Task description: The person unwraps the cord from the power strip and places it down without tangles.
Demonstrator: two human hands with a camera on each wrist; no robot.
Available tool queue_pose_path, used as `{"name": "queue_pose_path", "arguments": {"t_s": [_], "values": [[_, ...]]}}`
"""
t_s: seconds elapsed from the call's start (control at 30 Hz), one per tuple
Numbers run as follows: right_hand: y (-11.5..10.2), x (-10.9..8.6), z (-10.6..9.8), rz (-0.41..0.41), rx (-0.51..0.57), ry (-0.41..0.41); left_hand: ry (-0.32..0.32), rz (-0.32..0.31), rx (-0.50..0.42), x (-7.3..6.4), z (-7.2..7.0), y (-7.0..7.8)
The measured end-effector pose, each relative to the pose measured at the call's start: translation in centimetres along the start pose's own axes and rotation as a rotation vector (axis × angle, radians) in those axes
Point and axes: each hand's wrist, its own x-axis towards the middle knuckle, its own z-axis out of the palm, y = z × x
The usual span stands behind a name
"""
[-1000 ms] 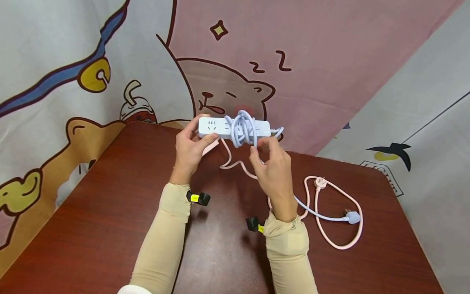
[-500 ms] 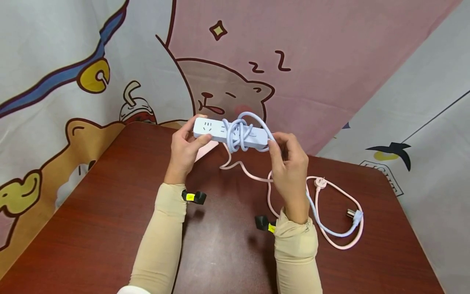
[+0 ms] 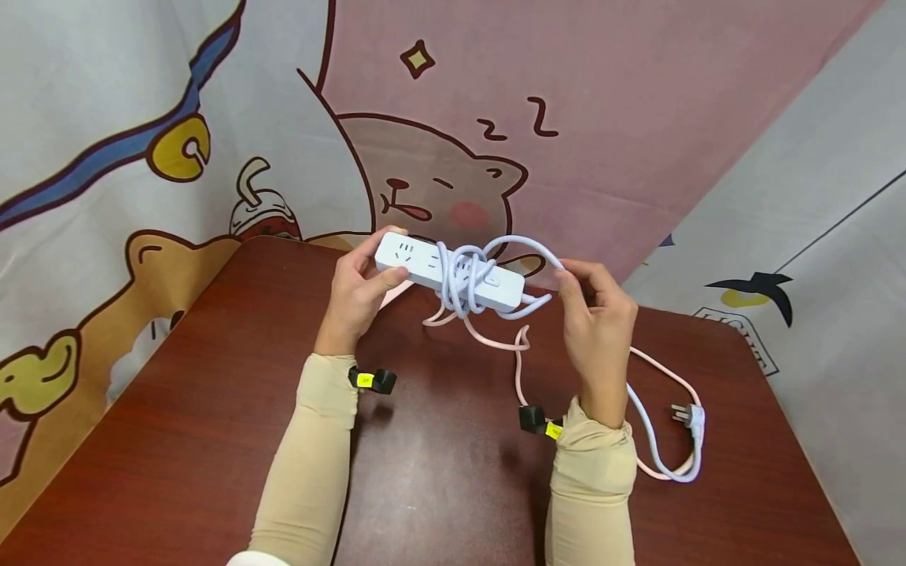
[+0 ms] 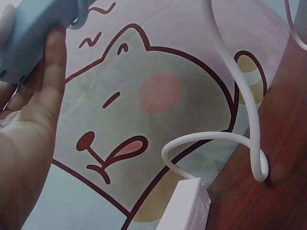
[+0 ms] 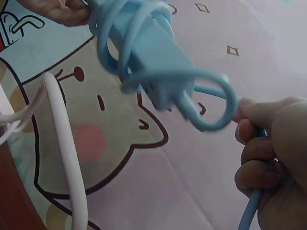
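My left hand [image 3: 350,297] grips one end of a pale blue-white power strip [image 3: 421,262], thumb along its front edge, holding it up over the table and tilted down to the right. Several turns of its pale blue cord [image 3: 520,238] wrap the strip's middle. To the right, my right hand [image 3: 600,334] pinches that cord between thumb and fingers, drawing a loop out from the wraps. In the right wrist view the cord passes through the curled fingers [image 5: 259,175] and hangs below them. Its plug [image 3: 697,424] dangles at the right.
A pink power strip [image 4: 184,206] lies behind my left hand, mostly hidden in the head view. Its pink cord [image 3: 488,340] winds across the dark red-brown table [image 3: 439,472] to the right. A cartoon-printed curtain [image 3: 602,118] stands behind the table.
My right hand has moved right, pulling a length of blue cord away from the wrapped strip. The strip's right end has dipped, and the plug has shifted slightly right.
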Motion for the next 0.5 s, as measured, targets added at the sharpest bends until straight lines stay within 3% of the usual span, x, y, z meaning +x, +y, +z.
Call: {"name": "queue_pose_path", "arguments": {"t_s": [0.23, 0.5], "values": [[0.9, 0.0, -0.4, 0.032, -0.029, -0.037, -0.036, -0.009, -0.070, 0.0, 0.0, -0.3], [1.1, -0.1, -0.3, 0.028, -0.048, -0.067, -0.021, 0.025, -0.129, 0.1, -0.1, -0.4]]}}
